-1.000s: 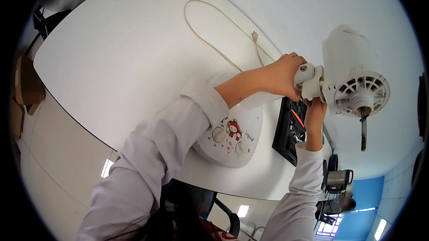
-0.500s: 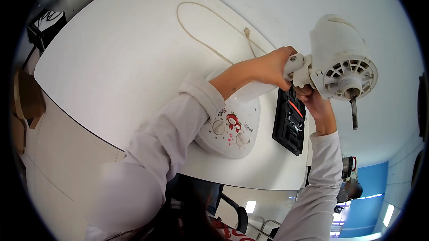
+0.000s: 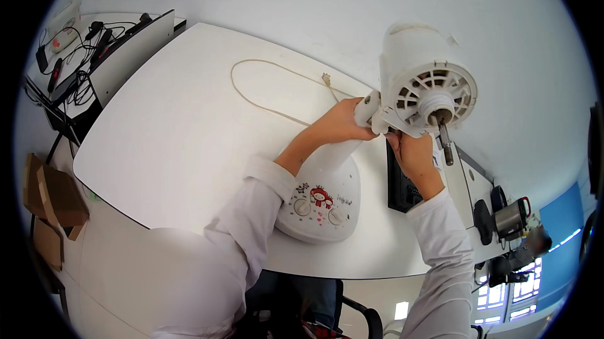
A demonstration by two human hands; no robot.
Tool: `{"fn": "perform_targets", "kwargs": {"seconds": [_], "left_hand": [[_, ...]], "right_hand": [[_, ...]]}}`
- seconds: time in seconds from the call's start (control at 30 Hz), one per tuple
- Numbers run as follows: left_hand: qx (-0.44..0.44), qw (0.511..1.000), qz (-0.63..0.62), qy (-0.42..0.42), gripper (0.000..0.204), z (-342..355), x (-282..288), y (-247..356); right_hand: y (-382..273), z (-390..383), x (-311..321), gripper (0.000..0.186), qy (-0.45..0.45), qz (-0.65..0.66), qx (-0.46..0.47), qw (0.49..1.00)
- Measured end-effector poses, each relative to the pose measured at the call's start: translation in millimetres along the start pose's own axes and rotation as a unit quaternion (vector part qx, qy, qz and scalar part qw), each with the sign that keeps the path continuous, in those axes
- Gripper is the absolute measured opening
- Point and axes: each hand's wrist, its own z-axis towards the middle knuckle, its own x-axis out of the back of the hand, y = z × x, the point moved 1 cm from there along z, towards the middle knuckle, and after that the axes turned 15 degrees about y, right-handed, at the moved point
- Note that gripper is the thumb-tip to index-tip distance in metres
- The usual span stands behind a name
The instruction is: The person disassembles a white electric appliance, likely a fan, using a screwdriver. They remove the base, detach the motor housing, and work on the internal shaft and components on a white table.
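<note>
A white electric fan without blades or guard stands on the table, its motor head [image 3: 412, 46] tilted so that the bare metal shaft [image 3: 446, 144] points down toward me. Its base [image 3: 324, 229] carries two round knobs and a red cartoon print. My left hand [image 3: 343, 120] is wrapped round the top of the fan's neck [image 3: 338, 152], just below the hinge [image 3: 372, 112]. Under the motor head my right hand [image 3: 416, 158] is closed, thumb and fingers pinched near the hinge. What it pinches, if anything, is hidden.
Behind the right hand lies a black tool case [image 3: 396, 191], partly covered. The fan's beige cord [image 3: 234, 84] loops over the white table [image 3: 170, 138], its plug by the wall. Left is another desk with cables [image 3: 78, 75]; cardboard boxes [image 3: 60, 197] sit on the floor. A person [image 3: 528, 251] is far right.
The view has shifted, bringing the left desk and right-hand background into sight. My left hand keeps its grip on the neck; my right hand stays under the motor head, now covering more of the case.
</note>
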Motion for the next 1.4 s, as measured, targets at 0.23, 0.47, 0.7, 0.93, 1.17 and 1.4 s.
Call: {"fn": "perform_targets", "kwargs": {"seconds": [0.23,0.47,0.7,0.93,1.17,1.4], "left_hand": [[0.066,0.997,-0.007,-0.042,0.035,1,1,-4],[0.072,0.997,-0.023,-0.01,0.028,1,-8,1],[0.087,0.995,-0.037,-0.037,0.026,7,-6,-11],[0.116,0.986,-0.109,-0.055,0.029,19,-7,-15],[0.085,0.986,-0.129,-0.067,0.034,19,-10,-12],[0.115,0.985,-0.116,-0.06,0.031,15,-6,-5]], "right_hand": [[21,15,-15,0.025,0.101,-0.012,0.158,0.982],[27,18,-18,0.036,0.132,-0.007,0.185,0.974],[31,29,-17,0.028,0.25,-0.001,0.24,0.938],[32,18,-29,0.026,0.225,-0.037,0.21,0.951],[40,26,-31,0.026,0.236,0.017,0.234,0.943],[33,33,-36,0.023,0.279,0.064,0.227,0.931]]}}
